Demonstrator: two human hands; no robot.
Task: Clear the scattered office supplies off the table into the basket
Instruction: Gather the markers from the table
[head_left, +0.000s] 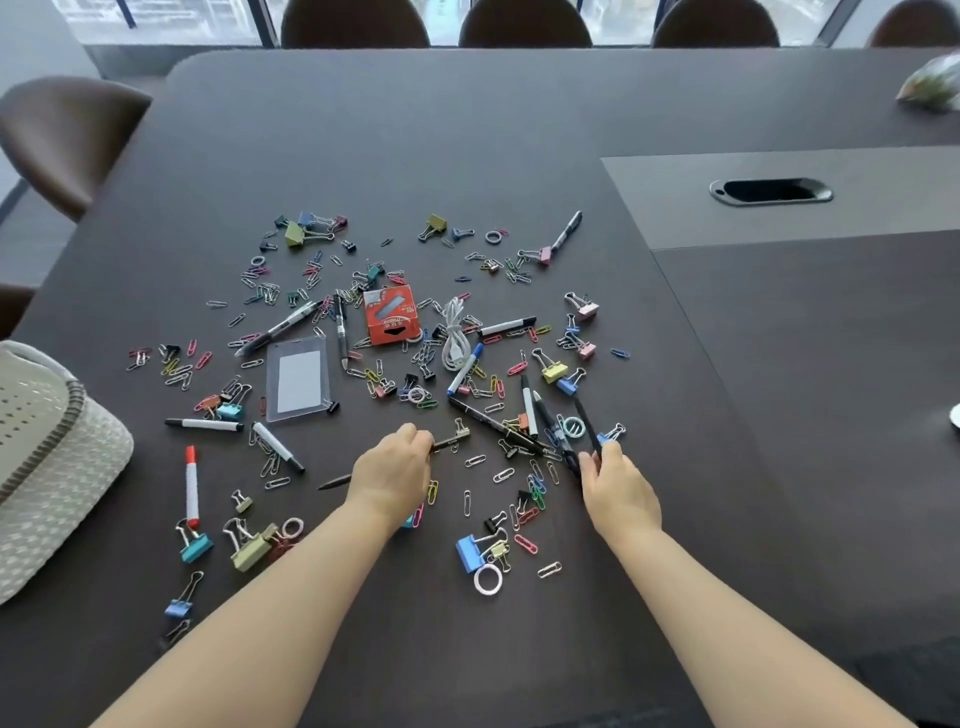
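Office supplies lie scattered over the dark table (519, 130): paper clips, binder clips, pens, markers, an orange staple box (390, 315), a white cable (455, 332) and a clear badge holder (297, 380). My left hand (392, 475) grips a dark pen (451, 443) lying flat; the pen's other end sticks out at the hand's left. My right hand (618, 488) pinches two black pens (589, 428) near a pale ring. The woven basket (47, 457) stands at the table's left edge, apart from both hands.
Brown chairs (67, 135) stand along the far and left sides. A raised grey panel with a cable slot (771, 191) fills the right. A red-capped marker (191, 486) and several binder clips lie between the basket and my left arm.
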